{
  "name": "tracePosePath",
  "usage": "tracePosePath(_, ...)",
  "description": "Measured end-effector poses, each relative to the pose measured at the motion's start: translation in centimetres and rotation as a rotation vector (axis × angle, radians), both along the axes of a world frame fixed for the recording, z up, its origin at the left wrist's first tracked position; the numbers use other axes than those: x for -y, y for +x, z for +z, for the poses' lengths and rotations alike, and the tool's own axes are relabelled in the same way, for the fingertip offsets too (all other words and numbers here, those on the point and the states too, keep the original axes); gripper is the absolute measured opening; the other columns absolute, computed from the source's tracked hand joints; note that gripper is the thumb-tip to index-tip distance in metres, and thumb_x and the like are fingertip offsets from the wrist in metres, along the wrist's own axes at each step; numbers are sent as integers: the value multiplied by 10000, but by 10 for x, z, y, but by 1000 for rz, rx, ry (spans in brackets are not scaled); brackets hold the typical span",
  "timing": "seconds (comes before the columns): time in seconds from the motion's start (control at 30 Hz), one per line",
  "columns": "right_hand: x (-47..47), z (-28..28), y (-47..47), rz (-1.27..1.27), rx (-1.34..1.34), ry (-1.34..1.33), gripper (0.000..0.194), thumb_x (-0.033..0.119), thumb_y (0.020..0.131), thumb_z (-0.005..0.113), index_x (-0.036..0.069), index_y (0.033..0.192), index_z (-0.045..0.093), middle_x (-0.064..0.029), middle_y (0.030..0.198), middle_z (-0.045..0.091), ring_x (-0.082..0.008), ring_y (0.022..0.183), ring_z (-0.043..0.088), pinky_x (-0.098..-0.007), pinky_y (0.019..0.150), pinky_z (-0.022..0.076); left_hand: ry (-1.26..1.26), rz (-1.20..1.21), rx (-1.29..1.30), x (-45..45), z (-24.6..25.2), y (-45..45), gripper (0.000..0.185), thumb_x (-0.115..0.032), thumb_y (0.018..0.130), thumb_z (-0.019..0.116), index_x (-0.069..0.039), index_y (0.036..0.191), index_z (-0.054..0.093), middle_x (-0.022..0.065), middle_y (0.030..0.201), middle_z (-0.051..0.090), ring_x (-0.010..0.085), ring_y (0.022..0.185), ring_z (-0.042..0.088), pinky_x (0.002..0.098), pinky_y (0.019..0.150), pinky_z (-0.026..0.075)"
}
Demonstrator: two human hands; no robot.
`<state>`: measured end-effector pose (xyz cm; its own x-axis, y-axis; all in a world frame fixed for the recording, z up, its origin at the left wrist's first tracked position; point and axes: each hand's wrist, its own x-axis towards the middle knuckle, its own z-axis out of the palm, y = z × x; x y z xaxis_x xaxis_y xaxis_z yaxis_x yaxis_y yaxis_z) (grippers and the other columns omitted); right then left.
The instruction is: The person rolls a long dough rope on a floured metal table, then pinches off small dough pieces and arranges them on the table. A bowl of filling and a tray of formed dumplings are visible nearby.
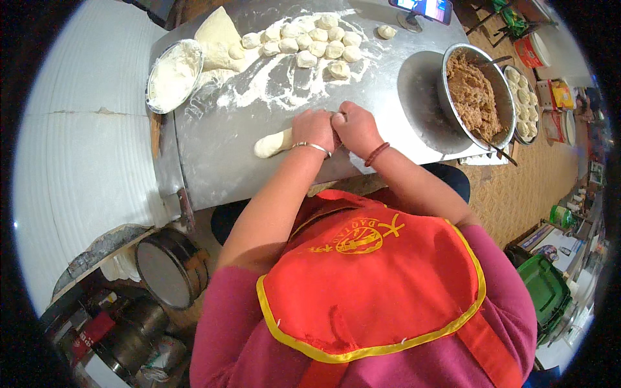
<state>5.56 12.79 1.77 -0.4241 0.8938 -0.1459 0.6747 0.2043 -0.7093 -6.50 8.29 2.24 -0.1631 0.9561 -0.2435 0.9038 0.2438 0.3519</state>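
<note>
My left hand (pixel 314 128) is closed around the right end of a thick dough roll (pixel 272 143), whose rounded left end lies on the metal table (pixel 218 169). Against its knuckles my right hand (pixel 358 127) is curled; whether it holds dough is hidden. Beyond both hands, several small floured dough pieces (pixel 318 48) lie grouped on scattered flour. A large dough slab (pixel 218 41) sits at the far left beside a bowl of flour (pixel 172 77). To the right stands a metal bowl (pixel 444 87) of minced filling (pixel 473 97) with utensils in it.
A phone on a stand (pixel 412 22) is at the table's far edge. One dough piece (pixel 386 32) lies apart near it. Past the big bowl is a tray of shaped dough pieces (pixel 523 104). A round drum-like container (pixel 167 269) stands below the table's left side.
</note>
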Motion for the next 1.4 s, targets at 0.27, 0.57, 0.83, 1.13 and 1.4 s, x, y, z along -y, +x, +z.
tracePosePath(0.27,-38,50,5,111,-382,-701,182,236,939,618,58,907,613,19,701,554,-79,548,466,-250,472,362,-136,-79,-26,-9,6,-2,350,-426,791,746,-151,1006,769,130,1063,752,325,1018,710,435,870,557)
tracePosePath(0.57,-61,15,5,-1,0,-289,347,309,989,522,-8,976,665,-188,1001,716,-342,869,724,-437,833,564,169,-118,-54,39,-6,-32,450,-312,706,815,-84,1053,641,125,1089,661,328,1017,612,462,918,472)
tracePosePath(0.83,-8,5,7,-180,-444,-934,497,407,1046,396,-2,971,669,-117,801,704,-202,563,648,-315,489,503,369,-97,101,31,-21,-24,396,-221,733,782,-60,1061,629,155,978,687,386,984,630,505,880,489)
tracePosePath(1.13,7,0,-23,61,38,-33,312,291,934,551,-1,992,643,-276,928,682,-489,913,644,-544,829,519,122,15,-38,16,-2,-18,183,-237,805,706,-97,921,732,148,941,731,365,970,684,489,873,517)
tracePosePath(1.4,-40,54,-12,326,-174,-449,335,335,864,685,0,867,682,-165,766,701,-256,686,686,-397,629,556,-197,-43,-59,0,10,-19,271,-403,840,678,-195,971,790,59,1048,750,272,1089,671,421,959,487)
